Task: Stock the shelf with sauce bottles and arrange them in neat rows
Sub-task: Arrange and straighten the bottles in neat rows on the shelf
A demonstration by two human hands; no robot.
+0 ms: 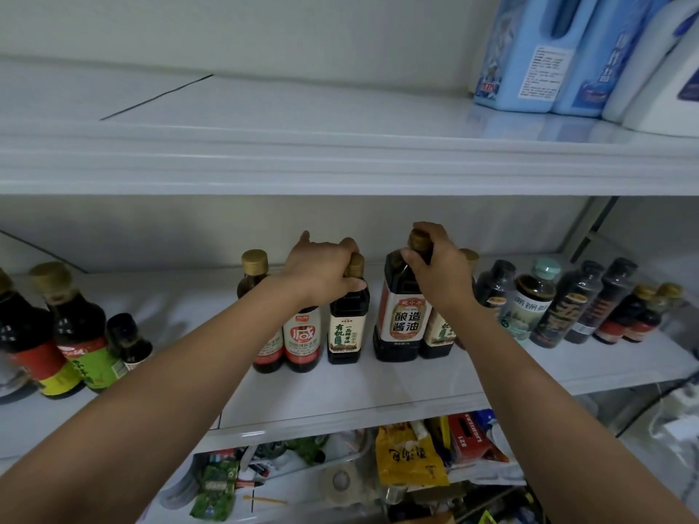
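Note:
On the white middle shelf (378, 387) stand dark sauce bottles with gold caps. My left hand (321, 268) grips the neck of a slim square bottle with a cream label (346, 327). My right hand (438, 274) grips the neck of a large soy sauce bottle with a red-and-cream label (401, 323). Both bottles stand upright on the shelf, side by side with a small gap. Two round bottles with red-and-white labels (300, 342) stand just left of the slim one, partly hidden by my left forearm.
Three bottles with red and green labels (75, 334) stand at the far left. A row of several dark bottles (567, 308) runs to the right. Blue and white detergent jugs (567, 51) occupy the upper shelf's right end. Packets and clutter (408, 459) fill the shelf below.

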